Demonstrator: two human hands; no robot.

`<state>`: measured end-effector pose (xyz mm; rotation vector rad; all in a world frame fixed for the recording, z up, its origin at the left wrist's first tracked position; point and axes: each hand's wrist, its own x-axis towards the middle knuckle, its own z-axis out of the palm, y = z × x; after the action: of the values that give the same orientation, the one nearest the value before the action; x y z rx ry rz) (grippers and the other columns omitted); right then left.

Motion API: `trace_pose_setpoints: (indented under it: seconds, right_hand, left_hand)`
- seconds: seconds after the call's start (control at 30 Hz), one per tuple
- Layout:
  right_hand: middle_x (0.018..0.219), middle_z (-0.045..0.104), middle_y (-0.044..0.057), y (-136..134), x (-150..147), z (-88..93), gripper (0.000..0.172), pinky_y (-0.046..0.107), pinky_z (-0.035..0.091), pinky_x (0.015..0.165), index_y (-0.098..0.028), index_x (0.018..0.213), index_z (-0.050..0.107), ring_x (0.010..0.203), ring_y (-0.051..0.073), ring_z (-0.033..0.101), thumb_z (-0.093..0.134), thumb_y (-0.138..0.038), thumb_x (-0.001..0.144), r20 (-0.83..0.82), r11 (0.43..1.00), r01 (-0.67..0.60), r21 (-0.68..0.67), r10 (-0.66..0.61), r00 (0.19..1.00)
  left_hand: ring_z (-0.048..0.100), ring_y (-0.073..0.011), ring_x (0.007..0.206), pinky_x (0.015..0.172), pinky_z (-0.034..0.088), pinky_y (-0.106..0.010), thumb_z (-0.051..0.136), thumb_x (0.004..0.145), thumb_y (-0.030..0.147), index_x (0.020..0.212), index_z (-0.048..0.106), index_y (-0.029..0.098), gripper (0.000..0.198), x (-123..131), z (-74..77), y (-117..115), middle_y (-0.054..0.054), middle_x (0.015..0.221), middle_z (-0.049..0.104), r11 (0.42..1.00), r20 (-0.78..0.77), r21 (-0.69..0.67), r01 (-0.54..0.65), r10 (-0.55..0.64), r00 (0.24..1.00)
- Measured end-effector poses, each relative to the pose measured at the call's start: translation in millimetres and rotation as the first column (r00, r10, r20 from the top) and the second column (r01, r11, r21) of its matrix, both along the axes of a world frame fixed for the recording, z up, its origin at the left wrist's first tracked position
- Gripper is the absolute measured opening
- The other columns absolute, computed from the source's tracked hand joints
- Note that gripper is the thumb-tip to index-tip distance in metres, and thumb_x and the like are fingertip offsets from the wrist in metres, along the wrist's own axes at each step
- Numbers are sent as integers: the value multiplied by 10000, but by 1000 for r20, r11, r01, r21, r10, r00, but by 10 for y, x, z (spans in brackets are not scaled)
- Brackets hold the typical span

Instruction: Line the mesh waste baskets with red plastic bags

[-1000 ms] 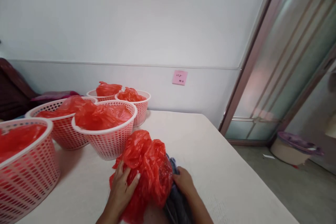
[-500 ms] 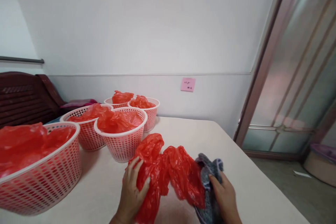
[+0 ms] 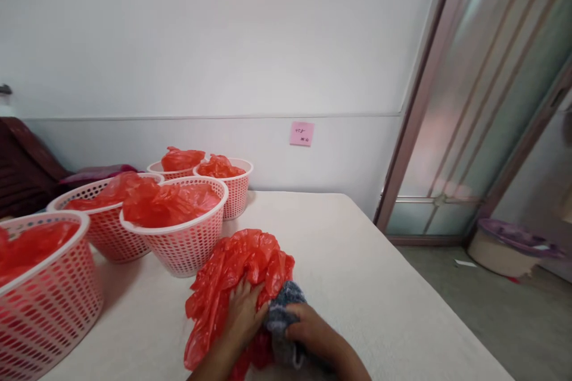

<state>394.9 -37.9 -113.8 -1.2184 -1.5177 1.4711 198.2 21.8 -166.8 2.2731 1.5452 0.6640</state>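
Observation:
A crumpled red plastic bag (image 3: 241,256) lies on the white table in front of me. My left hand (image 3: 243,312) is on the bag, its fingers sunk in the plastic folds, gripping it. In my right hand (image 3: 310,330) is a bunched grey-blue cloth (image 3: 283,309), pinched between thumb and fingers. The cloth presses against the bag's right side, close to my left thumb. Whether any of it is inside the bag, I cannot tell.
Several pink-and-white perforated baskets lined with red bags, such as the nearest basket (image 3: 49,303) and a middle basket (image 3: 183,244), stand on the left. A pink note (image 3: 301,134) is stuck to the wall. A tub (image 3: 500,253) sits on the floor, right.
The cloth and my right hand have moved left, up against the bag. The bag is more gathered, and my left hand sits deeper in it. The view has turned slightly right.

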Motion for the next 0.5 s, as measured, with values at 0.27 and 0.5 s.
trace_pose_setpoints:
  seconds: [0.27,0.5]
  right_hand:
    - [999,740,81,23,436,179,471,381,525,805,-211,1158,652,900,255,670,690,-387,723,-699,837,518,-178,-478,533]
    - [1118,720,120,295,-197,-324,384,459,407,1042,-160,1091,660,1113,307,628,594,-261,726,-41,909,362,206,-362,931]
  left_hand:
    - [491,-289,1345,1139,370,-500,518,851,216,1173,704,297,380,-209,117,-234,-68,1388,614,978,15,10,207,-207,978]
    - [496,-298,1345,1153,346,-532,528,853,240,1264,647,310,434,-292,44,-274,-73,1415,593,973,-13,22,228,-228,974]
